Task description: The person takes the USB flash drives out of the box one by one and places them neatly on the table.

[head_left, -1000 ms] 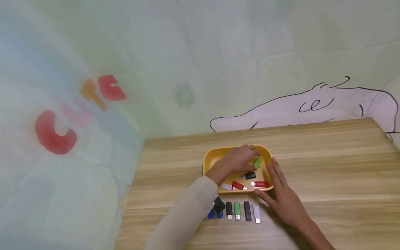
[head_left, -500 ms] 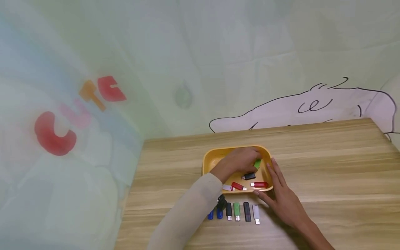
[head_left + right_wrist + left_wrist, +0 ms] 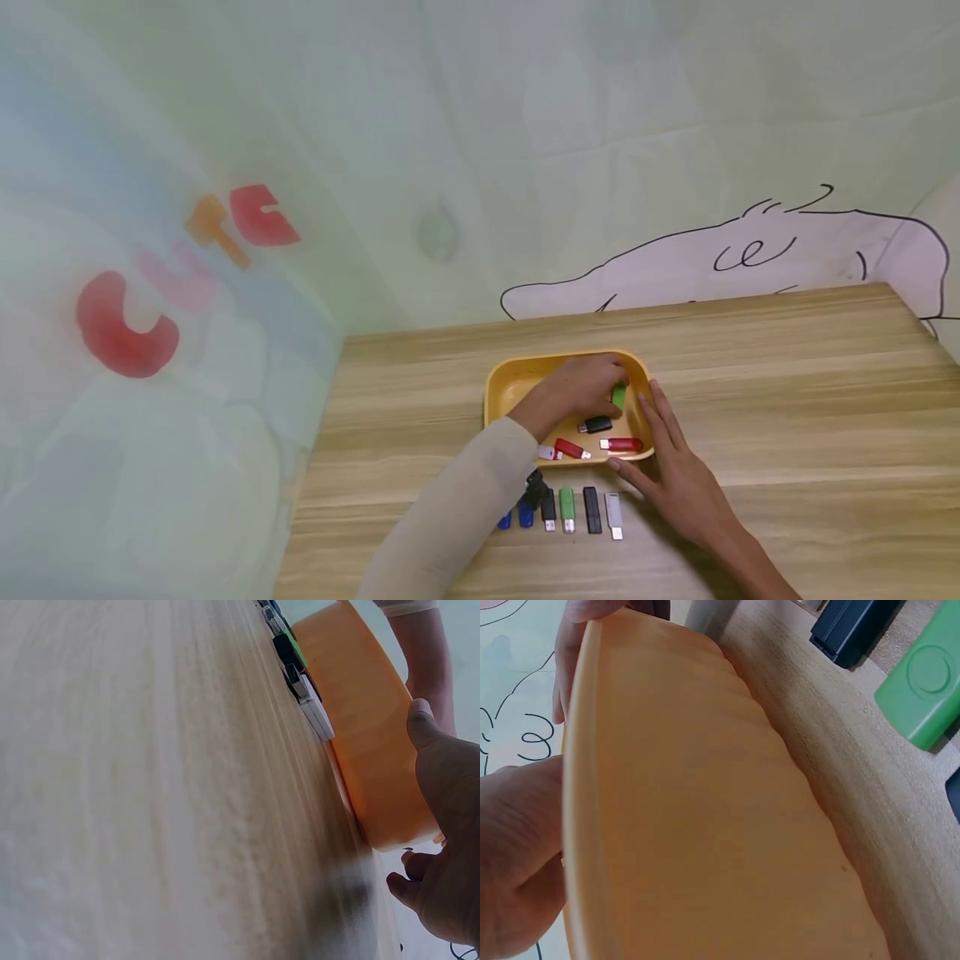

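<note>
A yellow tray (image 3: 517, 360) holds several USB flash drives. My left hand (image 3: 581, 387) reaches over its near rim from the left, finger and thumb pinching a green USB flash drive (image 3: 618, 395) near the tray's right end. Below that hand lie a black USB flash drive (image 3: 596, 425), two red ones, of which one red USB flash drive (image 3: 624, 444) is at the right, and a white-and-red one (image 3: 550, 453), partly hidden by the sleeve. At the tray's right corner, my right hand (image 3: 686, 475) rests with straight fingers along the side and the thumb at the near rim.
In front of the tray stands a row of several USB flash drives, among them a green one (image 3: 567, 508), a black one (image 3: 592, 510) and a grey one (image 3: 614, 515). Blue ones at the row's left are partly covered by the left arm. A printed curtain hangs behind the wooden table (image 3: 787, 375).
My left fingers have closed in around the green flash drive, which has turned slightly more upright. The right hand keeps its place at the tray.
</note>
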A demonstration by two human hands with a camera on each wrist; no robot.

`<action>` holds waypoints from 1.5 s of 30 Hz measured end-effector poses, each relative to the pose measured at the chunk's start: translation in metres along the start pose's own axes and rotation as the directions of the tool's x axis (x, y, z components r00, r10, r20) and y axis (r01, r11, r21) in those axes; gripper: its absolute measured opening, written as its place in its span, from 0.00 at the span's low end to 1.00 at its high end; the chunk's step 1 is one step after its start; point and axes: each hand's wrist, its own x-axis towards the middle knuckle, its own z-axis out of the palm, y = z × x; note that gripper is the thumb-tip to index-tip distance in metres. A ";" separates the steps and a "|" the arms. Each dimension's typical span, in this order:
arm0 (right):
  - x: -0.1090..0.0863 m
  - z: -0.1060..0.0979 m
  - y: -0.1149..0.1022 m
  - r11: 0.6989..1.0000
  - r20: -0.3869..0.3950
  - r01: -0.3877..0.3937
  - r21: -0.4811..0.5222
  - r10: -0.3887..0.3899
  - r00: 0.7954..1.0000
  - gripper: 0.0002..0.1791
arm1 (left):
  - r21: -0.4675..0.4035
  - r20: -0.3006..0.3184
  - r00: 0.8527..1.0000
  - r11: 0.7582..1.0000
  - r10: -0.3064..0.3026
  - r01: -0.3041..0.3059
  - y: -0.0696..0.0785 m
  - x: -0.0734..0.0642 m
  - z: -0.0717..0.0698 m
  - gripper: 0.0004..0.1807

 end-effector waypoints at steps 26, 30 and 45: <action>0.003 -0.002 0.009 1.000 -0.028 0.027 -0.007 -0.027 0.999 0.57 | -0.030 -0.024 1.000 1.000 -0.003 0.003 -0.004 0.000 0.001 0.31; 0.005 -0.001 0.009 1.000 -0.026 0.030 -0.008 -0.031 0.999 0.57 | -0.030 -0.040 0.999 1.000 0.003 -0.004 -0.006 -0.005 0.000 0.31; 0.005 -0.005 0.010 0.999 -0.006 0.029 -0.013 -0.029 1.000 0.56 | -0.138 -0.085 0.994 0.989 -0.072 0.060 -0.016 -0.039 -0.001 0.33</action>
